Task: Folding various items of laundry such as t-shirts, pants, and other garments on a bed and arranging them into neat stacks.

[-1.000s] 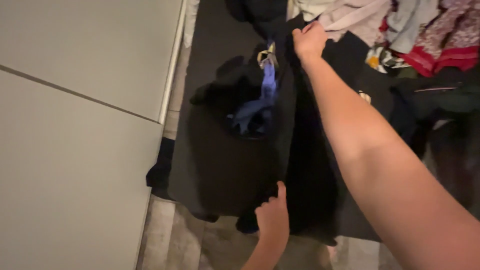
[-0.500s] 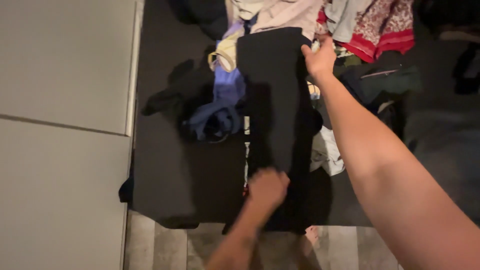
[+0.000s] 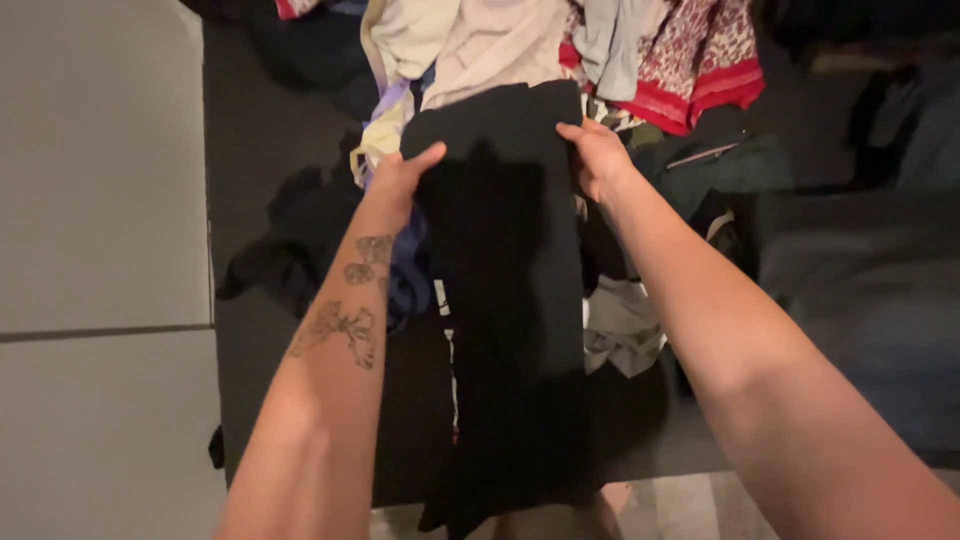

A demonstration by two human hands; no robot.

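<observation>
1. We see our left hand (image 3: 400, 178) gripping the left edge of a long black garment (image 3: 510, 300), thumb on top of the cloth and the fingers curled under it.
2. Our right hand (image 3: 597, 158) is pinched closed on the garment's right edge, at about 1 o'clock from centre frame.
3. The black garment runs as a narrow folded strip from 12 o'clock down to 6 o'clock between our two forearms; its lower end hangs past the near edge of the dark surface (image 3: 260, 130), over the pale wood floor (image 3: 690, 500).
4. At 12 o'clock, touching the garment's far end, lies a heap of clothes: a cream top (image 3: 495, 50), a red patterned cloth (image 3: 700, 60), a grey piece (image 3: 610, 35).
5. At 9 o'clock from the garment, a blue-purple cloth (image 3: 410, 265) lies just beside our left wrist.
6. At 4 o'clock, a white-grey cloth (image 3: 620, 325) lies partly under the garment's edge.
7. Pale cabinet panels (image 3: 100, 200) fill the 9 o'clock side.
</observation>
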